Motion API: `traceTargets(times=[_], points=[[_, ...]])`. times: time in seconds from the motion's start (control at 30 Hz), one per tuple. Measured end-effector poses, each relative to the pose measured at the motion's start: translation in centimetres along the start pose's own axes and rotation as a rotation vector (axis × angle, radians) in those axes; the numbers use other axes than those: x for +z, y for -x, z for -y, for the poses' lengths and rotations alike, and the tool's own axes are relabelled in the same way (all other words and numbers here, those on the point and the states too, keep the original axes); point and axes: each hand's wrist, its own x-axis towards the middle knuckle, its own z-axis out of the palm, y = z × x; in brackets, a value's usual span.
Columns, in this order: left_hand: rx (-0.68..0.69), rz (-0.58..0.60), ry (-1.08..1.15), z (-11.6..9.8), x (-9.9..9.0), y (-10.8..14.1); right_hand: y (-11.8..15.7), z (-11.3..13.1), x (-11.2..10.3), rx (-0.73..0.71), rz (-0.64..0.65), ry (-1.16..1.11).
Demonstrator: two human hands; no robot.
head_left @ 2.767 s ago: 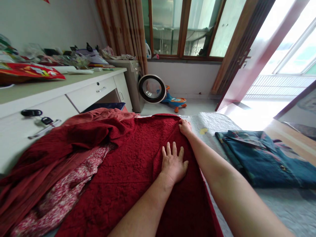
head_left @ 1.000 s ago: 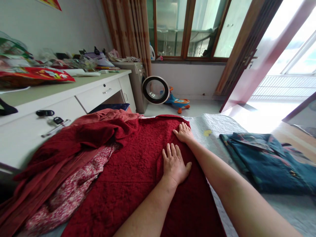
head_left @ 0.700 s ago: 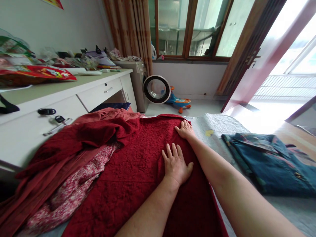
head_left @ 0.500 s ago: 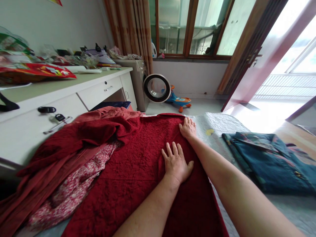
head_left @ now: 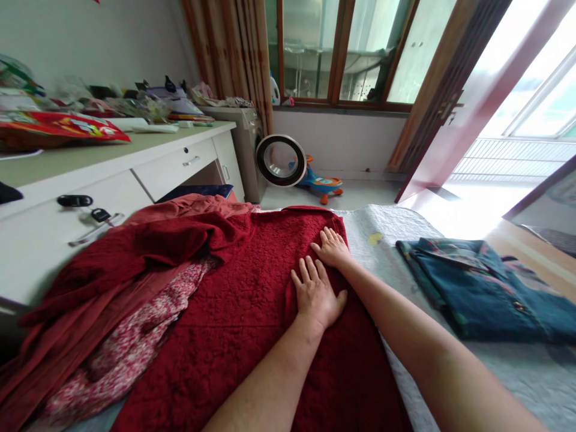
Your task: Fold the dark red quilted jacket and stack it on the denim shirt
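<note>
Under the fingers, a crinkly dark-red cloth (head_left: 243, 288) is lying kinda flat. Left hand (head_left: 316, 294) is resting on it, fingers fanned; right hand (head_left: 332, 248) just ahead is too, fingers slightly apart. Way past them, a round glass door (head_left: 280, 161) is hanging open.

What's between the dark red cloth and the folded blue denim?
The head view shows pale grey fabric with a yellow patch and, lower, the bare right forearm.
</note>
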Motion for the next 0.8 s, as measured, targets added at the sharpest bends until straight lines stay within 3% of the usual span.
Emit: traceTargets(times=[0.5,0.8], points=[[-0.002,0.021,-0.006,0.1,-0.1,-0.1,-5.8,-1.3,0.4,0.217,-0.067,-0.050],[-0.008,0.008,0.004,-0.1,-0.2,0.0,-7.3,-2.2,0.2,0.288,-0.103,-0.117]])
